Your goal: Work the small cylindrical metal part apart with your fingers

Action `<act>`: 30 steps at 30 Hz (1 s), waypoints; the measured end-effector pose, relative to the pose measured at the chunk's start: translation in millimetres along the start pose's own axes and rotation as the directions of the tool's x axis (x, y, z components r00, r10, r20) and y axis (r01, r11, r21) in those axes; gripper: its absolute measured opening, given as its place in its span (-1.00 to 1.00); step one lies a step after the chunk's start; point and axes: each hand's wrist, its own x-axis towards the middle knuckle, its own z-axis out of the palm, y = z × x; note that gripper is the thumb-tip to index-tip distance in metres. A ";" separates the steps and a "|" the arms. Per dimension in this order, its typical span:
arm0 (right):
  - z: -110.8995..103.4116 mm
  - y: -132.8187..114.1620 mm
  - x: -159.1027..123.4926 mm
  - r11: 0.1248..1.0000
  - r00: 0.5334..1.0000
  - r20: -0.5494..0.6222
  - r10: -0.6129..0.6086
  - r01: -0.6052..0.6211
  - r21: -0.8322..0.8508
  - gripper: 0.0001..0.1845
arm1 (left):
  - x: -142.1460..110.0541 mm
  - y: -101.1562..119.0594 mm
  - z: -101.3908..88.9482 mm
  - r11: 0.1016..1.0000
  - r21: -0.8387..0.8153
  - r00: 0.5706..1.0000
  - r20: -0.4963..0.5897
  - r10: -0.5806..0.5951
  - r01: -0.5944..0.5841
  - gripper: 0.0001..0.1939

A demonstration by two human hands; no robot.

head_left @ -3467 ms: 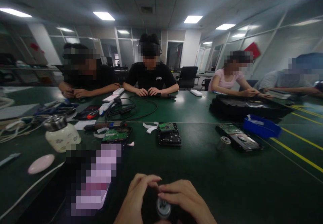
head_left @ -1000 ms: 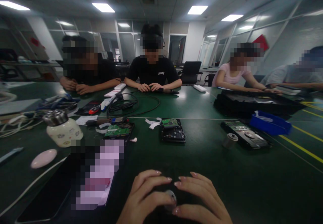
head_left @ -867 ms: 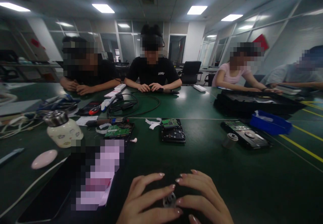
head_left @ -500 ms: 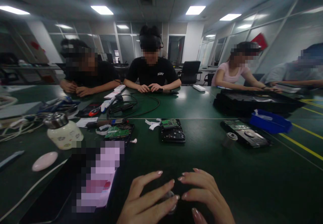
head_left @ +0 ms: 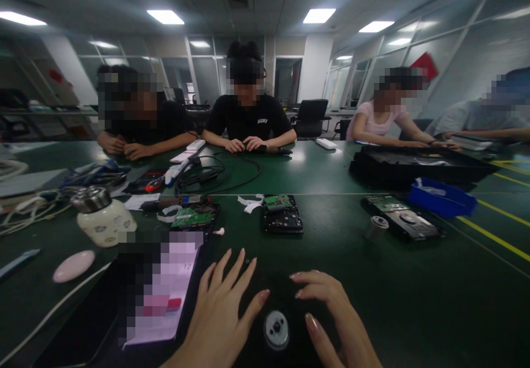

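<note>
A round metal part (head_left: 276,330), silvery with a dark centre and small dark holes, sits on the green table between my hands. My left hand (head_left: 227,296) lies open to the left of it, fingers stretched forward and thumb reaching toward it without visible contact. To its right, my right hand (head_left: 333,313) is curved, with thumb and fingers apart and nothing between them. A tiny ring-like piece (head_left: 248,261) lies just beyond my left fingertips. Farther right stands a small metal cylinder (head_left: 377,229).
Hard drives with green boards lie at the centre (head_left: 285,221), left (head_left: 194,219) and right (head_left: 403,219). A tablet (head_left: 165,301), pink oval object (head_left: 74,266) and cream bottle (head_left: 105,221) occupy the left. A blue bin (head_left: 445,202) and black tray (head_left: 418,166) sit right. Co-workers sit opposite.
My left hand has moved off the round metal part, forward and left, and spread flat. My right hand has opened slightly away from it. The part is now uncovered.
</note>
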 end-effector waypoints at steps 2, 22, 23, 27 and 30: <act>1.0 0.5 -0.2 1.000 1.000 0.006 0.005 -0.005 0.006 -0.73 | -0.6 -0.7 0.3 0.999 0.001 0.999 -0.037 0.036 -0.036 -0.50; 3.7 0.6 -3.0 0.998 1.000 0.001 0.023 -0.024 0.060 -0.72 | -22.2 16.2 -13.7 0.831 -0.263 0.787 -0.543 0.292 -0.490 -0.75; 3.9 0.6 -2.8 0.998 1.000 0.001 0.023 -0.023 0.059 -0.73 | -22.4 16.1 -14.4 0.830 -0.266 0.789 -0.541 0.292 -0.489 -0.76; 4.0 0.3 -1.7 0.998 1.000 -0.012 0.020 -0.019 0.053 -0.73 | -22.5 14.7 -15.4 0.827 -0.267 0.793 -0.529 0.303 -0.494 -0.77; 3.4 0.0 -1.1 0.999 1.000 -0.016 0.011 -0.011 0.044 -0.72 | -21.7 14.6 -14.9 0.816 -0.276 0.787 -0.534 0.309 -0.508 -0.77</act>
